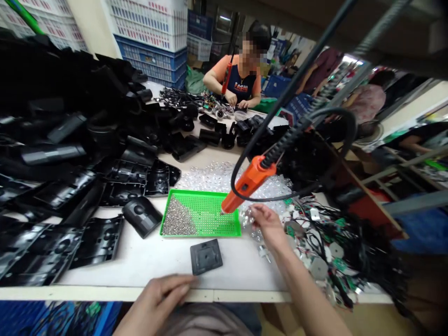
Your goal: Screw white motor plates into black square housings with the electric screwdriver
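Note:
My left hand [164, 298] rests at the table's front edge with its fingers stretched out and nothing in them. Just beyond its fingertips lies a square black plastic plate [206, 257], flat on the table. On the right, my right hand [268, 223] has its fingers closed on a small clear plastic part [248, 215] at the near side of a heap of clear parts [210, 175]. Between the hands and the heap sits a green perforated tray [203, 235], with small metal screws [178, 219] piled in its left end. An orange electric screwdriver [247, 184] hangs tilted above the tray's right end.
Black plastic housings [140, 217] crowd the left side. Wires and circuit boards [332, 252] lie tangled at the right. A dark cable [297, 88] loops around the screwdriver. Across the table a person [241, 84] works with their hands. A blue crate [63, 319] stands below the front edge.

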Tool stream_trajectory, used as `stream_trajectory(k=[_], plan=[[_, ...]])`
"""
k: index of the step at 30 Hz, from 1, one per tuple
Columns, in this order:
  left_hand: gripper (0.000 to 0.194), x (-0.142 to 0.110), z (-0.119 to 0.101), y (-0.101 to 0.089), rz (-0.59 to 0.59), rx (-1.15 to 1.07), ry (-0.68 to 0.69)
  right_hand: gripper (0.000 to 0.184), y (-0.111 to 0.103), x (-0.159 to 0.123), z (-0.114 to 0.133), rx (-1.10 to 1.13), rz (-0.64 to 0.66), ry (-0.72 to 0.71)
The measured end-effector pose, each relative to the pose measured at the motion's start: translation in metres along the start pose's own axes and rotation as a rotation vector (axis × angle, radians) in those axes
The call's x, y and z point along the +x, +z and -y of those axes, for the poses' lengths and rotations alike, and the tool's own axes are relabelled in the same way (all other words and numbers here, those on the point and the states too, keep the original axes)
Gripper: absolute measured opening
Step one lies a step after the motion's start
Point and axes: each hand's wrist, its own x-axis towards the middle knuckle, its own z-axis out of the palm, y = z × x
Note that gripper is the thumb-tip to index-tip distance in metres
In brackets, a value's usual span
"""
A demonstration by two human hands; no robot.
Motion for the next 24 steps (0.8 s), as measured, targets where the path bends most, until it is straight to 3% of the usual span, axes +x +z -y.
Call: stream_trajectory(k=[3, 6, 8, 10, 12, 14, 16, 19, 21, 24], plan=[[0.049, 0.034, -0.037, 0.03, -0.03, -0.187, 0.103, 0.035, 0.019, -0.051, -0.003, 0.127, 0.102, 0.094], [0.055, 0.05, -0.036, 0.049, -0.012, -0.372, 0.13, 0.028, 0.037, -0.085, -0.006, 0.116, 0.154, 0.06], [0.054, 0.05, -0.027, 0.052, -0.024, -0.434, 0.059, 0.019, 0.042, -0.097, -0.008, -0.051, 0.134, -0.167], [0.055, 0.043, -0.017, 0.051, -0.046, -0.474, -0.031, 0.013, 0.041, -0.106, -0.01, -0.287, 0.127, -0.557], [0.056, 0.033, -0.009, 0.048, -0.027, -0.514, -0.08, 0.02, 0.038, -0.112, -0.012, -0.515, 0.2, -0.941], [0.054, 0.022, -0.004, 0.044, 0.011, -0.499, -0.076, 0.023, 0.037, -0.116, -0.013, -0.654, 0.287, -1.168], [0.049, 0.015, 0.0, 0.04, -0.025, -0.345, -0.025, 0.024, 0.039, -0.115, -0.015, -0.694, 0.304, -1.218], [0.046, 0.015, 0.004, 0.033, -0.274, 0.111, 0.133, 0.023, 0.048, -0.105, -0.021, -0.673, 0.24, -1.156], [0.053, 0.023, 0.007, 0.029, -0.394, 0.398, 0.289, 0.023, 0.053, -0.096, -0.025, -0.689, 0.24, -1.117], [0.059, 0.038, 0.01, 0.026, -0.358, 0.639, 0.472, 0.02, 0.058, -0.089, -0.029, -0.75, 0.258, -1.103]])
